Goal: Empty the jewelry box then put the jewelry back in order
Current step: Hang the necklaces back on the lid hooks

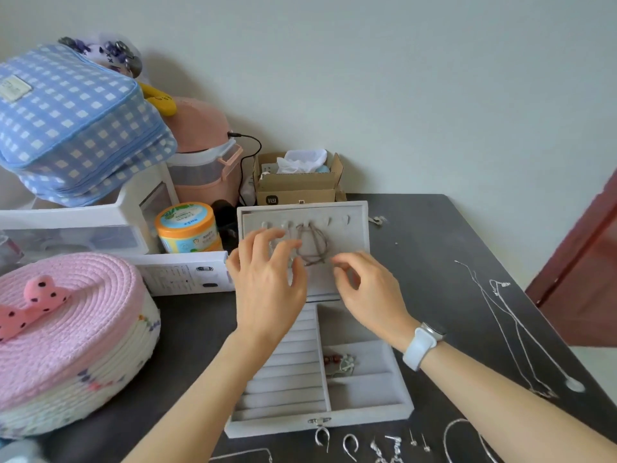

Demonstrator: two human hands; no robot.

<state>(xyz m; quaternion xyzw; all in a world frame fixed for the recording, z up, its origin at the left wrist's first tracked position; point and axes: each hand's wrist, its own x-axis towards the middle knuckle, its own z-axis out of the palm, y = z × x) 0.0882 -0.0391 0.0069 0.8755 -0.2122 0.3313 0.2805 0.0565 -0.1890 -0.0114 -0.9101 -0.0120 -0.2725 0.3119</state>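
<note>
Head view, frame centre – jewelry box [367, 411] open, my left hand [267, 279] & right hand [364, 289] fingers loose, gripping nothing, at brown cord necklace [312, 243] on lid hooks – hang it straight, no tangles.

Looked like a home, likely a bedroom corner; dark desk [434, 248] against a plain wall, crowded with a gingham toiletry bag [73, 121], pink woven basket [76, 332], cardboard box [297, 185], cream jar [187, 227]; reddish door [587, 262] at right.
</note>
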